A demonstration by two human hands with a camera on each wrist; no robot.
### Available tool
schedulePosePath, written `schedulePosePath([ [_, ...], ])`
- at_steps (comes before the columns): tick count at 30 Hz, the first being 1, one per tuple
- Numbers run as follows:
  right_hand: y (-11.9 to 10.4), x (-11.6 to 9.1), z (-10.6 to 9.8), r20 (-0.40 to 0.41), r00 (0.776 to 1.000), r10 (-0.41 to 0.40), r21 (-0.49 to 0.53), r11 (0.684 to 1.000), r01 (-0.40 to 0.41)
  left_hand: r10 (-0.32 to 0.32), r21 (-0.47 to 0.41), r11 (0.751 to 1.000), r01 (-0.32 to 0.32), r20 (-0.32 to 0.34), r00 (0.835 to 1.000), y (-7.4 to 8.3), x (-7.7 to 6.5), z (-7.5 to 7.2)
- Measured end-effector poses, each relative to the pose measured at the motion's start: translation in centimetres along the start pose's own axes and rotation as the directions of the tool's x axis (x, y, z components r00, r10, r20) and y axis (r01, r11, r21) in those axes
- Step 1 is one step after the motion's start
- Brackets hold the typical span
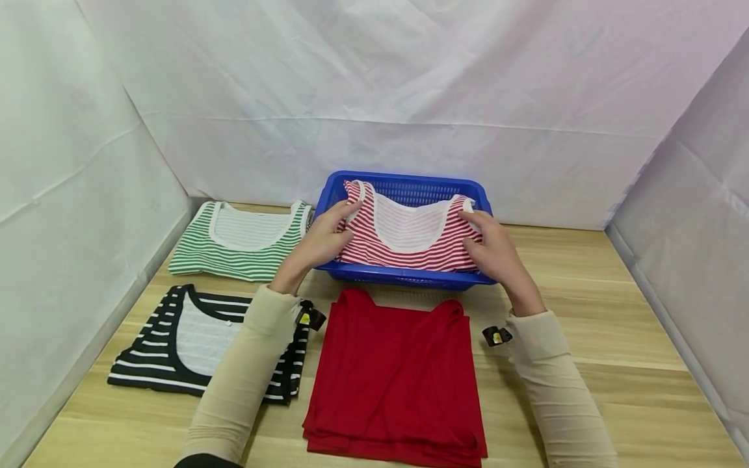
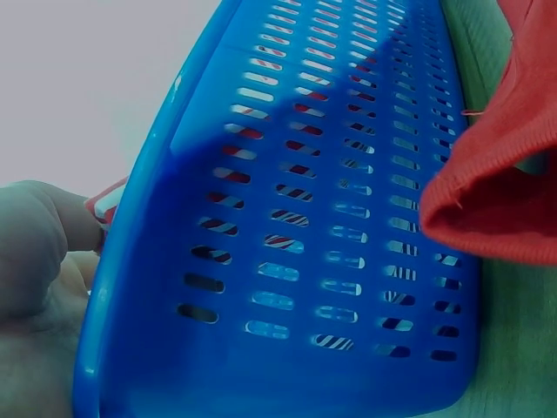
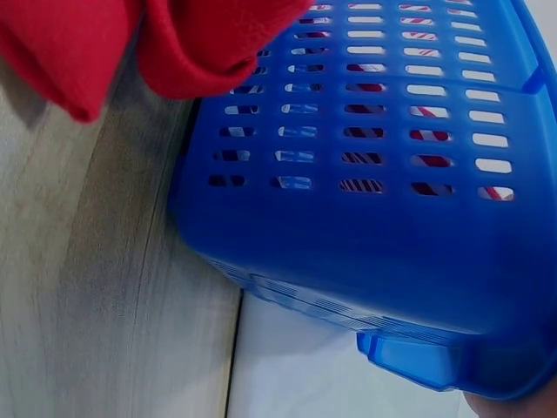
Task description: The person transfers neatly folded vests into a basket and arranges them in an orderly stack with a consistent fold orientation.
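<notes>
A folded red-and-white striped tank top (image 1: pixel 404 257) lies in a blue plastic basket (image 1: pixel 404 278), its white inner neckline facing up. My left hand (image 1: pixel 324 235) pinches its left shoulder side between fingers and thumb. On the opposite side my right hand (image 1: pixel 493 246) pinches the right shoulder side. The left wrist view shows part of the left hand (image 2: pixel 35 252) at the basket's rim, with a bit of striped cloth by the fingers. Only a sliver of the right hand appears in the right wrist view, beyond the basket wall (image 3: pixel 365 235); its fingers are hidden there.
A folded red tank top (image 1: pixel 398 377) lies in front of the basket. To the left are a green-and-white striped tank top (image 1: pixel 234 257) and a black-and-white striped one (image 1: pixel 199 344), partly under the left forearm. White cloth walls (image 1: pixel 409 78) enclose the wooden table (image 1: pixel 591 312).
</notes>
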State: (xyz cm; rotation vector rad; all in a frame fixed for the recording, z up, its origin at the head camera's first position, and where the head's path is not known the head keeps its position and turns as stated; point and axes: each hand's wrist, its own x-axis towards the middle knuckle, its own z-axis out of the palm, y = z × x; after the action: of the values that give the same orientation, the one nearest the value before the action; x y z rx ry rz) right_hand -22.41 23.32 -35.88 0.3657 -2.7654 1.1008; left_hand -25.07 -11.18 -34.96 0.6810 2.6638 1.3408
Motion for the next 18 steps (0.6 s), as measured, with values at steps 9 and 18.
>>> schedulePosePath([
  [9, -0.01, 0.07, 0.02, 0.015, 1.000, 0.004, -0.056, 0.998, -0.003, -0.008, 0.027, 1.000, 0.008, 0.013, 1.000, 0.26, -0.03, 0.11],
  [18, -0.11, 0.18, 0.05, 0.033, 0.999, 0.000, -0.118, 0.993, 0.004, 0.019, 0.077, 0.997, -0.019, -0.003, 1.000, 0.31, 0.02, 0.21],
])
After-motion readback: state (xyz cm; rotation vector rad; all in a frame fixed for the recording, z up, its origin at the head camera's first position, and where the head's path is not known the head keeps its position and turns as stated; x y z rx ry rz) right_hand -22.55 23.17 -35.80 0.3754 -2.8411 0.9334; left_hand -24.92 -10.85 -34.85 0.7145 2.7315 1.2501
